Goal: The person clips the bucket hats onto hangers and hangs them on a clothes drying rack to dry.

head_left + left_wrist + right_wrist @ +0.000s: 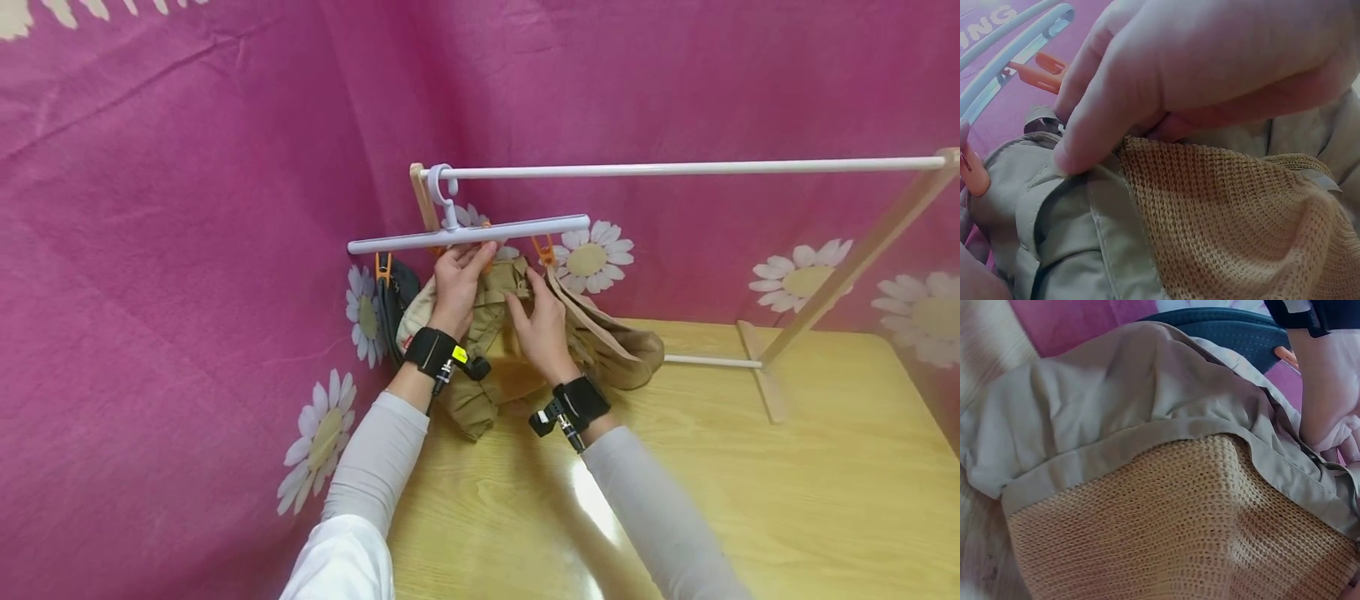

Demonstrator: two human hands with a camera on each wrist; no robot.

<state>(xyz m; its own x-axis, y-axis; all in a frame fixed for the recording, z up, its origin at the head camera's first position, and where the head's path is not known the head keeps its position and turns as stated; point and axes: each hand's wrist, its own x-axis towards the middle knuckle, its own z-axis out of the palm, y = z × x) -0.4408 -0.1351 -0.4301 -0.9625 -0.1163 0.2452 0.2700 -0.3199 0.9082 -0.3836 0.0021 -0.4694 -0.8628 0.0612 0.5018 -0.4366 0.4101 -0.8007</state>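
A pale lilac clip hanger (517,227) hooks over the white rail of a rack. Below its middle hangs a khaki hat (491,321) with a tan knitted mesh panel (1210,206). My left hand (457,287) is just under the bar, thumb and fingers pinching the hat's upper edge beside an orange clip (1044,74). The right hand (543,333) pinches the same hat's right side, under another orange clip (545,250); its fingertips are partly hidden. A tan hat (630,358) hangs at the right, and a cream hat (420,321) and a dark cap (388,304) at the left.
The rack has a white top rail (697,168) and a slanted wooden leg (855,258) with a foot on the yellow wood-grain table (825,492). A pink cloth (187,250) with daisies covers the walls close behind and to the left.
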